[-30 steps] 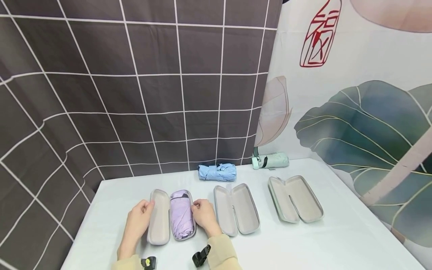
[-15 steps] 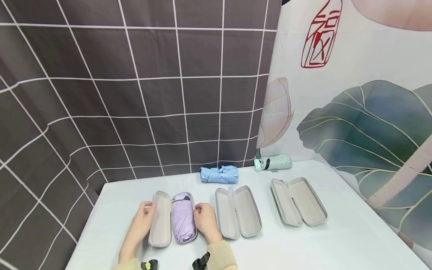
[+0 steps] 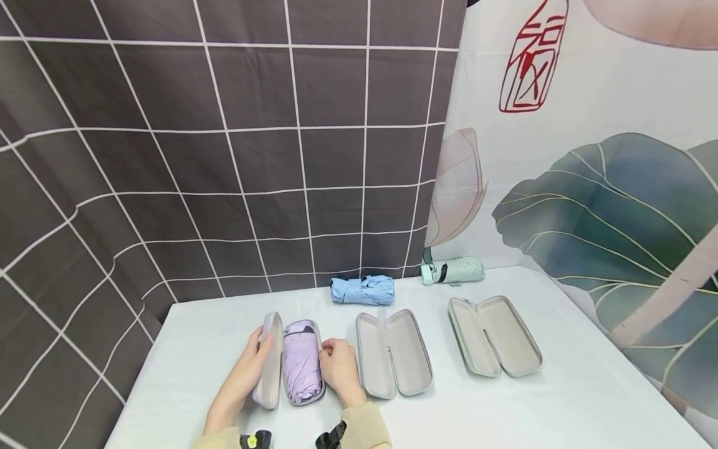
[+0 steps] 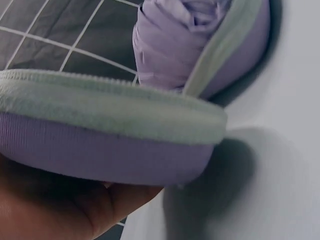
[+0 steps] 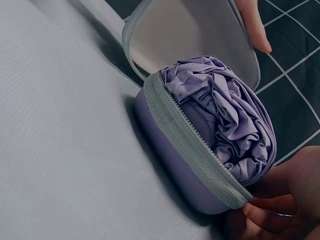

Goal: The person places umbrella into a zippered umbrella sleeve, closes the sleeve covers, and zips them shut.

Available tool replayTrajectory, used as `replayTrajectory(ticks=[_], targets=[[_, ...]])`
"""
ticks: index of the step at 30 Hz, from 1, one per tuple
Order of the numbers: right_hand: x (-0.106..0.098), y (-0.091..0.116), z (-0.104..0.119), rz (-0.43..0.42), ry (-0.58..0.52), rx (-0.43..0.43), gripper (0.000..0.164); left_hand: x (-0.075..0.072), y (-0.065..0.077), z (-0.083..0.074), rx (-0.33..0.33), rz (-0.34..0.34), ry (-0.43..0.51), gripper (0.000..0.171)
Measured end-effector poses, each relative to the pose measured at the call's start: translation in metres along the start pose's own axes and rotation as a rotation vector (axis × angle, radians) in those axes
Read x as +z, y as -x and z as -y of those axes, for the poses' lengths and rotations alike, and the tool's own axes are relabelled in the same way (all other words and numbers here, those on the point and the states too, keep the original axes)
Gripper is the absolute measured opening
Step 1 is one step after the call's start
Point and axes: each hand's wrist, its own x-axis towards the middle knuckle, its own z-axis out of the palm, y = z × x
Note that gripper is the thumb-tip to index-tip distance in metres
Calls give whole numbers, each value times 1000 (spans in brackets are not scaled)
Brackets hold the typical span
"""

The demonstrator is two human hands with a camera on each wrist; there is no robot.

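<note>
A folded purple umbrella point(image 3: 301, 368) lies in the right half of an unzipped purple case point(image 5: 182, 167) with grey-green zipper edging. The case's pale-lined left half point(image 3: 273, 365) stands tilted up, my left hand point(image 3: 242, 377) gripping it from its outer side. In the left wrist view, that half's purple shell point(image 4: 110, 155) rests against the fingers. My right hand point(image 3: 342, 371) pinches the outer edge of the half with the umbrella. Seen from the right wrist, bunched umbrella fabric point(image 5: 225, 112) rises above the zipper teeth.
Two more cases lie spread open on the white table point(image 3: 477, 415): one in the middle point(image 3: 412, 355), one at the right point(image 3: 513, 340). Behind them lie a folded blue umbrella point(image 3: 362, 290) and a mint green umbrella point(image 3: 460, 270). A dark checked cloth point(image 3: 336, 156) hangs at the back.
My left hand has moved right and raised the case's left half from lying flat to a steep tilt. The right hand keeps its hold on the other edge.
</note>
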Motion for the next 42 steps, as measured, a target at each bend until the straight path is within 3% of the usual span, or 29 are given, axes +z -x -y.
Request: replayTrajectory(ticks=[15, 23, 26, 31, 42], targets=[[1, 1, -3, -19, -33, -9, 10, 14, 4, -17, 77, 9, -91, 83], [1, 3, -4, -56, -61, -92, 10, 27, 9, -28, 205, -6, -178, 77], [1, 3, -3, -54, -61, -83, 11, 33, 9, -30, 234, -25, -240, 77], [2, -1, -5, -25, -51, -20, 12, 41, 9, -32, 229, -23, -318, 79], [2, -1, -5, -18, -37, -28, 15, 45, 12, -30, 200, 51, -353, 74]])
